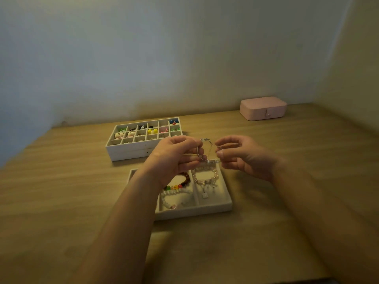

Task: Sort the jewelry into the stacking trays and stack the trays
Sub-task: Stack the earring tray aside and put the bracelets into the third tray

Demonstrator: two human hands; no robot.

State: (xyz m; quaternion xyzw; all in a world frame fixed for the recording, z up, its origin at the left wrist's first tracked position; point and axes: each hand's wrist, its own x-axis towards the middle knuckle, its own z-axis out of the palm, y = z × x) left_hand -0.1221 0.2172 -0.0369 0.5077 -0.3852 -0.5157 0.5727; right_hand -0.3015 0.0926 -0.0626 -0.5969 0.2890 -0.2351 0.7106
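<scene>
Pale wood is the tabletop (61,191) that everything rests on. Toward its left rear sits the white compartment tray (131,150). Its small cells are filled with colourful little pieces, too small for me to name. It seems to rest on a second tray of the same outline, so I judge the stacking is already under way there.

Nearer me lies the open bracelet tray (194,210), whose long compartments suit looped strands. A dark and multicoloured bead bracelet (184,181) and a white bead bracelet (174,198) share the middle one. A clear beaded bracelet (205,176) and a fine chain with a square pendant (205,194) lie in the right one. My left forearm hides the left compartment.

My left hand (174,158) hovers above that tray's far edge, its fingers (190,143) and thumb pinching one side of a silver chain bracelet (207,148). My right hand (244,158) pinches the other side with curled fingers (225,143). I hold the strand raised between both hands, probably to draw it out straight so it will lie flat. It hangs over the far end of the right compartment, which makes lowering it short work. Being thin and limp, it could snag on the beads below.

At the far right rear a closed pink jewelry box (263,108) stands well apart.
</scene>
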